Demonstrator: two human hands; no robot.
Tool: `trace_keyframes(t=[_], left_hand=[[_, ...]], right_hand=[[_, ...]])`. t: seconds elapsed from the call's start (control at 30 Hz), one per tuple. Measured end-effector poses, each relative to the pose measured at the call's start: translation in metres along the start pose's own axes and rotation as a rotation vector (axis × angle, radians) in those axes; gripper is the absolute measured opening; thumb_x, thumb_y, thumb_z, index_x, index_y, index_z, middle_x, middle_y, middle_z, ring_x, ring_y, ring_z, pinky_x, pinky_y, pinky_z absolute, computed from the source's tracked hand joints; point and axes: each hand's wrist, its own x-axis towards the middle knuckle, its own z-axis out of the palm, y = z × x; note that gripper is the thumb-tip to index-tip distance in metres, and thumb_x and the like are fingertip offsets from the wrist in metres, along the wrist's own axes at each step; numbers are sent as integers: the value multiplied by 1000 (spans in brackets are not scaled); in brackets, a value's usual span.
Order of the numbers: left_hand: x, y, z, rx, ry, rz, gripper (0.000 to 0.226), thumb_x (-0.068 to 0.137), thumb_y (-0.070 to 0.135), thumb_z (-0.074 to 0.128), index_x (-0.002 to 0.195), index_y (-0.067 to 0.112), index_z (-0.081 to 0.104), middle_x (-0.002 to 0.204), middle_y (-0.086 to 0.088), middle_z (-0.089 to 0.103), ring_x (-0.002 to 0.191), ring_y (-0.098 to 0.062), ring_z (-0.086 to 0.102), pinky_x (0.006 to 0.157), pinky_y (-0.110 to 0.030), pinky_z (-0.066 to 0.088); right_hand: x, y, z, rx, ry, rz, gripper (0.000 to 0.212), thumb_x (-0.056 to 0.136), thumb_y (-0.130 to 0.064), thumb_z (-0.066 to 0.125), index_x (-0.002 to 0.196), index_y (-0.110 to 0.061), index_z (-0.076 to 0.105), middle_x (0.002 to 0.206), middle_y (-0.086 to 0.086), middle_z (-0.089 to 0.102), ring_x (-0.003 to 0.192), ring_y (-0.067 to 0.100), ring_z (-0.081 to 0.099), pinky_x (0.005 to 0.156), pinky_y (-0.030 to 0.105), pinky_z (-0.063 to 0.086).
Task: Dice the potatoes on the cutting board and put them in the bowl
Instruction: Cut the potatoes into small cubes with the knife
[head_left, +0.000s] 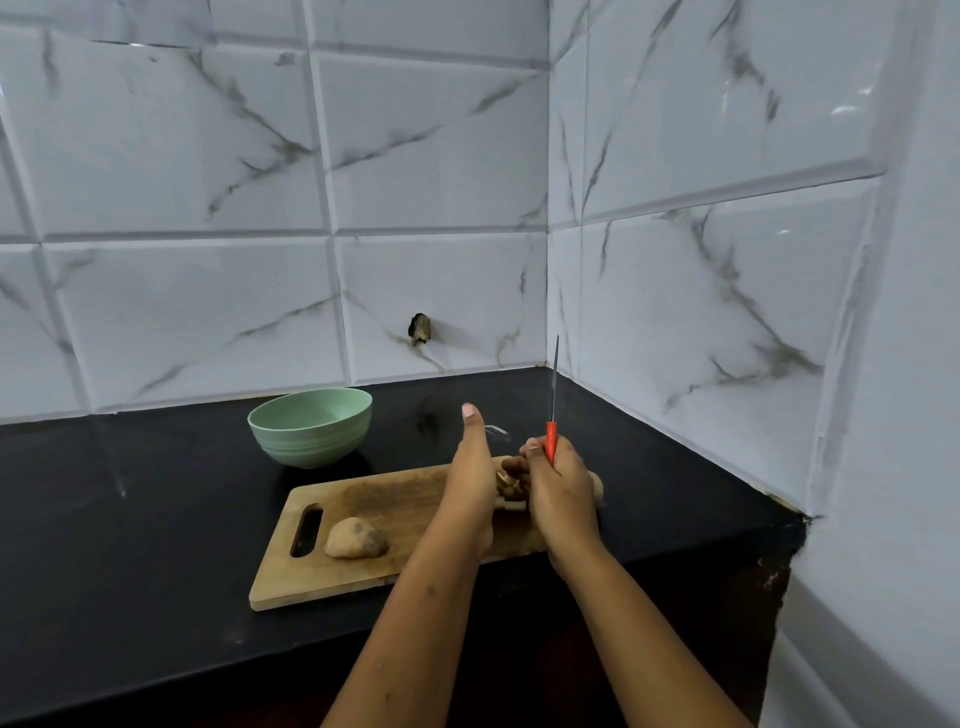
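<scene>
The right hand (558, 488) is gripping the knife (551, 441) by its orange handle. The blade is pointing up, probably to keep the edge clear while both hands are gathering the pieces (509, 491) between them at the far right of the board (389, 499). The left hand (470, 483), thumb raised, is cupping them, its fingers seemingly curling round their far side. One potato (356, 538) is lying whole at the near left. The bowl (310, 426) is sitting just beyond the board, within easy reach for the transfer.
</scene>
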Motion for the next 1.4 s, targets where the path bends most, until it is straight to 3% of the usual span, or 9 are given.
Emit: trace_keyframes(t=[0.07, 0.2, 0.33, 0.47, 0.67, 0.83, 1.07, 1.23, 1.4], left_hand=[[-3, 0, 0, -74, -18, -13, 64, 99, 53, 19, 143, 11, 37, 134, -8, 52, 75, -7, 43, 71, -25, 36], [-3, -2, -9, -123, -9, 1, 67, 97, 57, 19, 146, 12, 32, 110, 1, 61, 86, 0, 62, 69, -16, 41], [1, -5, -28, -162, 13, 24, 77, 91, 66, 20, 147, 15, 31, 152, -5, 33, 139, -19, 32, 103, -32, 27], [-3, -1, -47, -7, 4, 169, 67, 93, 62, 26, 140, 17, 43, 145, -3, 44, 132, -17, 40, 107, -33, 27], [-11, 1, -130, 972, 196, 305, 32, 88, 37, 60, 118, 26, 64, 119, 4, 62, 111, -14, 54, 95, -28, 41], [-27, -18, -160, 939, 183, 167, 46, 71, 50, 75, 108, 25, 66, 100, 8, 62, 91, -8, 53, 76, -21, 39], [-22, -35, -139, 847, 173, 300, 44, 73, 35, 79, 112, 25, 65, 109, 9, 65, 91, -2, 56, 80, -18, 42], [-6, -36, -133, 828, -15, 346, 42, 78, 26, 75, 118, 29, 63, 115, 9, 64, 106, -3, 57, 97, -23, 44], [6, -43, -138, 766, -6, 396, 39, 73, 32, 79, 110, 32, 66, 106, 12, 65, 97, -1, 57, 87, -17, 45]], right_hand=[[-1, -1, 0, -18, -28, -11, 17, 100, -30, 43, 91, -21, 56, 89, -2, 64, 88, 15, 63, 86, 42, 53], [0, 1, 3, -7, -53, -2, 18, 99, -31, 45, 87, -23, 55, 89, 0, 66, 89, 18, 65, 86, 46, 53], [-2, -1, 2, 25, -68, -9, 17, 100, -26, 46, 91, -16, 57, 86, 3, 67, 88, 21, 66, 82, 41, 55], [-5, -4, 2, 47, -80, -37, 17, 100, -23, 45, 88, -17, 56, 80, 2, 65, 80, 16, 63, 78, 38, 53], [-9, -3, 4, 29, -78, -69, 18, 100, -20, 45, 87, -16, 57, 79, 3, 62, 77, 13, 59, 71, 28, 46], [-9, -4, 7, -98, -64, -126, 18, 100, -19, 43, 88, -11, 56, 81, 6, 61, 78, 17, 58, 66, 24, 42], [-10, -9, 5, -275, -40, -170, 20, 100, -21, 42, 90, -10, 56, 93, 9, 60, 87, 19, 57, 72, 30, 40], [-8, -10, 4, 12, -46, -23, 19, 100, -17, 46, 83, -17, 55, 86, 2, 58, 84, 15, 60, 87, 43, 55], [-28, -25, 0, -349, -13, -197, 21, 100, -25, 45, 88, -13, 57, 77, -1, 59, 71, 12, 55, 60, 7, 39]])
